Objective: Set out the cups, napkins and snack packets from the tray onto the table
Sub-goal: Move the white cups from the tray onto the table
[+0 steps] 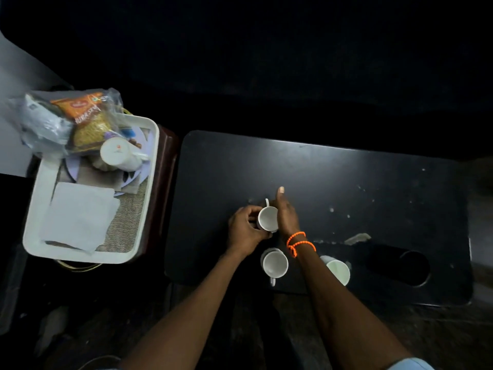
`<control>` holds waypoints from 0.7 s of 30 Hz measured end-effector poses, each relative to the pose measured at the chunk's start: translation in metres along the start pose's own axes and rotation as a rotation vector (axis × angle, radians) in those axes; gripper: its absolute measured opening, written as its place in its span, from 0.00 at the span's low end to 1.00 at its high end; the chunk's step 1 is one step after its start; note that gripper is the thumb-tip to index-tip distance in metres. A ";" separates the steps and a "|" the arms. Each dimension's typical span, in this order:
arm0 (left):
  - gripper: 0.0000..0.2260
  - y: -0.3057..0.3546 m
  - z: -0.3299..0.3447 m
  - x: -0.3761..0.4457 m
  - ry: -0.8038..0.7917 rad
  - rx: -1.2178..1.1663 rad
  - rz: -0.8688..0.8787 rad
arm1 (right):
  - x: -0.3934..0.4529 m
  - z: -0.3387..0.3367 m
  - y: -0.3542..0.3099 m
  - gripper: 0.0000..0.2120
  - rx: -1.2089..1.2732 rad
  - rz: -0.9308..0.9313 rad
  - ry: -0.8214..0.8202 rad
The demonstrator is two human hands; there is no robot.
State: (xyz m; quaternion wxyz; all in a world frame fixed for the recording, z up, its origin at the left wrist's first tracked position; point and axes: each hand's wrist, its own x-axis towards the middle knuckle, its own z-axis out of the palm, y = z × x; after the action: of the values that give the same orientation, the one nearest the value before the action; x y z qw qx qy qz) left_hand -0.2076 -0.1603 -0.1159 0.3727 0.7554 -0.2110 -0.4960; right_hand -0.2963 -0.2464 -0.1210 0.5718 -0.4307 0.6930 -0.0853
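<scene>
Cup [268, 218], white, sits upright on the dark surface [373, 188] between your two hands. Your left hand [246, 229] curls around its left wall; your right hand [286, 213] lies flat against its right side, fingers pressed together, pointing away. Orange beaded bands [298, 243] on the right wrist. Three cups on the surface: this one, a second [274, 264] just nearer you, a third [337, 271] beyond your right forearm. A fourth cup [120, 154] lies tipped on the tray [37, 209], small red mark unreadable. White napkins [80, 217] on the tray. One orange snack packet [85, 110], lettering too blurred to read.
</scene>
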 end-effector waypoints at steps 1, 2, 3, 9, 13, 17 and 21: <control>0.26 -0.003 0.005 0.002 0.012 0.030 0.010 | 0.001 -0.002 0.002 0.38 0.005 -0.012 -0.004; 0.25 -0.005 0.009 0.003 0.019 0.061 0.019 | 0.003 -0.004 0.004 0.37 0.010 -0.016 -0.007; 0.24 -0.007 0.014 0.005 0.030 0.091 0.026 | 0.004 -0.006 0.006 0.37 0.024 -0.012 -0.018; 0.22 -0.014 0.019 0.012 0.080 0.175 0.076 | 0.007 -0.012 0.012 0.36 0.097 0.012 -0.093; 0.24 -0.016 0.018 0.015 0.050 0.190 0.095 | 0.009 -0.012 0.009 0.35 0.111 -0.030 -0.114; 0.30 -0.013 0.001 0.021 0.025 0.243 0.117 | 0.007 -0.013 -0.001 0.30 0.207 -0.117 0.153; 0.27 0.001 -0.045 0.036 0.131 0.292 0.138 | -0.001 -0.004 -0.026 0.27 0.274 -0.294 0.273</control>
State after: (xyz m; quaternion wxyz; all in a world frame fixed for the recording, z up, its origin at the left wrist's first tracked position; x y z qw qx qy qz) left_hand -0.1514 -0.1694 -0.1261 0.3051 0.8158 -0.3074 -0.3833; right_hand -0.2865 -0.2634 -0.1030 0.5074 -0.4297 0.6757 -0.3183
